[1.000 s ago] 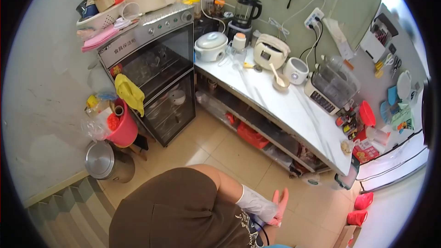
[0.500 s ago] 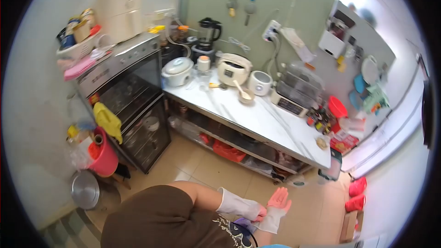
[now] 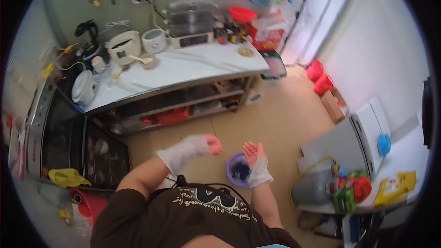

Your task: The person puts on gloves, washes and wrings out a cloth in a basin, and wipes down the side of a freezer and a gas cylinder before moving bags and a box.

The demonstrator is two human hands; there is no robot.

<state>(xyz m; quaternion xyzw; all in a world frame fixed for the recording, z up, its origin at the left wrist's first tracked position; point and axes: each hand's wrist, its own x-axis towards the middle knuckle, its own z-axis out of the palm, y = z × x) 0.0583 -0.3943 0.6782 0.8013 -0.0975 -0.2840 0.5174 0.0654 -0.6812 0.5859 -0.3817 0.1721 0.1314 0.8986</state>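
Note:
Both my hands wear rubber gloves with pink fingers and long whitish cuffs. My left hand [image 3: 213,145] hangs in the air left of the bucket, its fingers curled in, and no object shows in it. My right hand [image 3: 252,153] is held palm up with the fingers stretched out, holding nothing. Below it on the floor stands a purple bucket [image 3: 229,171] with dark contents that I cannot make out. My right glove's cuff [image 3: 260,173] covers part of the bucket's right side.
A white counter [image 3: 193,66] with a rice cooker [image 3: 124,47], a steamer [image 3: 190,23] and a bowl [image 3: 148,60] runs along the wall. To the left is a glass-door cabinet [image 3: 108,151]. A gas cylinder [image 3: 312,189] and a grey-white appliance [image 3: 337,144] stand at right.
My view has swung right and down. My left hand has come away from the right glove's cuff and moved left. The right hand stays spread, and the bucket now shows more fully.

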